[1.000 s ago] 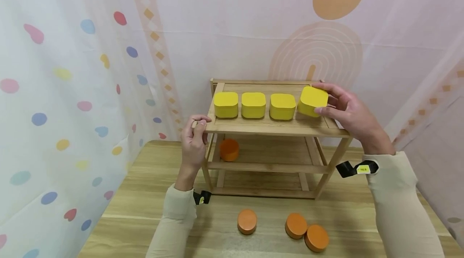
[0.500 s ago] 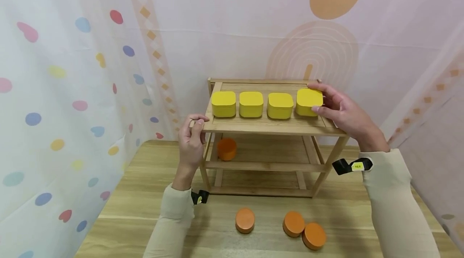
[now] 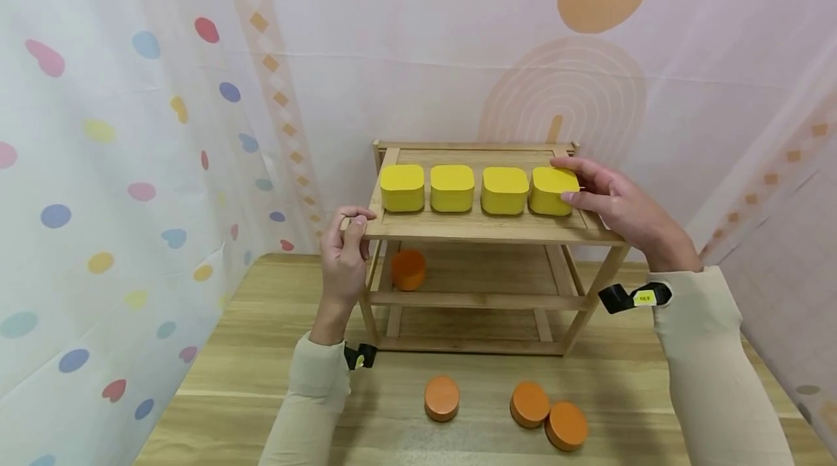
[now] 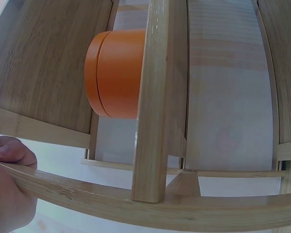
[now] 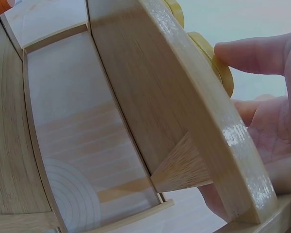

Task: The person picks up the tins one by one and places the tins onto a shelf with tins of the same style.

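One wooden rack (image 3: 484,227), left grip (image 3: 344,255) curled round its near-left corner, partly tucked from sight! Right grip (image 3: 631,213), also part-hidden, pinches the rightmost yellow box (image 3: 551,191) up top, left of its palm; left-wrist view, the rack obscures an orange tin's (image 4: 117,73) end.

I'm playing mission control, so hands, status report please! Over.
Right hand pinching rightmost yellow box. Left hand gripping wooden rack. Neighbouring yellow box close on its left.

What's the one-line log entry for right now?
left hand: grips left edge of wooden rack | right hand: holds rightmost yellow box on top shelf | orange box: on middle shelf | three more orange boxes: on table
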Tool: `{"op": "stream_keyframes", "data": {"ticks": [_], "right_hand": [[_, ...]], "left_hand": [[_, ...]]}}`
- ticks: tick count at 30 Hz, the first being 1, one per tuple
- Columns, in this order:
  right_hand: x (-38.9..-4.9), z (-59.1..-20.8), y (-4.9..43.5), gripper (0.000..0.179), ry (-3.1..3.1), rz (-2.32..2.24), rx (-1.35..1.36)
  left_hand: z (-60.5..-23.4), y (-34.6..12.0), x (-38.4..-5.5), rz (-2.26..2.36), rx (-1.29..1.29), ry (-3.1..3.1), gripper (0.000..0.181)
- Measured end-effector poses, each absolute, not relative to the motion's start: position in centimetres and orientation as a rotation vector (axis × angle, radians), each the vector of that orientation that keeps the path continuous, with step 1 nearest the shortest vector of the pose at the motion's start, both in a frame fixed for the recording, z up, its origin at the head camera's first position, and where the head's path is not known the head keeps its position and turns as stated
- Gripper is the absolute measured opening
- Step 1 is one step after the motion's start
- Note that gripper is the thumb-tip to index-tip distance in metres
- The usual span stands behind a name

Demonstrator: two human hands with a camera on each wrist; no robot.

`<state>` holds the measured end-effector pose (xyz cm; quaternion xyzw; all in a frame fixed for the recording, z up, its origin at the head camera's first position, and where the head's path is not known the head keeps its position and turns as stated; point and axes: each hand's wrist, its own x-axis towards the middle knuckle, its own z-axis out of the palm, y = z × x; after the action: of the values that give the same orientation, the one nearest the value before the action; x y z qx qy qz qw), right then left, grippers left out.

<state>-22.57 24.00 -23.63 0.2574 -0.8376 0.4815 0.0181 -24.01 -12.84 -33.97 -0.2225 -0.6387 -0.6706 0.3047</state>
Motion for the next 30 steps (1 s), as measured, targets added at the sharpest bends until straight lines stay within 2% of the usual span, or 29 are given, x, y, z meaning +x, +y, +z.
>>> {"op": "stream_keyframes", "data": {"ticks": [11,19,30], "right_hand": [[-22.7,-23.7,23.7,0.055,-2.526,1.579,0.868],[-22.1,-23.8,23.7,0.052,-2.391,1.518,0.704],[-19.0,-25.7,24.6,0.046,-1.819,1.762,0.759]], "left_hand": [[-33.9,-13.1,-23.7,-1.770,-0.576,-1.694,0.027],[-33.6,-13.0,-23.7,-1.762,-0.572,-1.719,0.028],[-33.8,-13.1,-23.7,-1.750,-0.569,-1.718,0.027]]}}
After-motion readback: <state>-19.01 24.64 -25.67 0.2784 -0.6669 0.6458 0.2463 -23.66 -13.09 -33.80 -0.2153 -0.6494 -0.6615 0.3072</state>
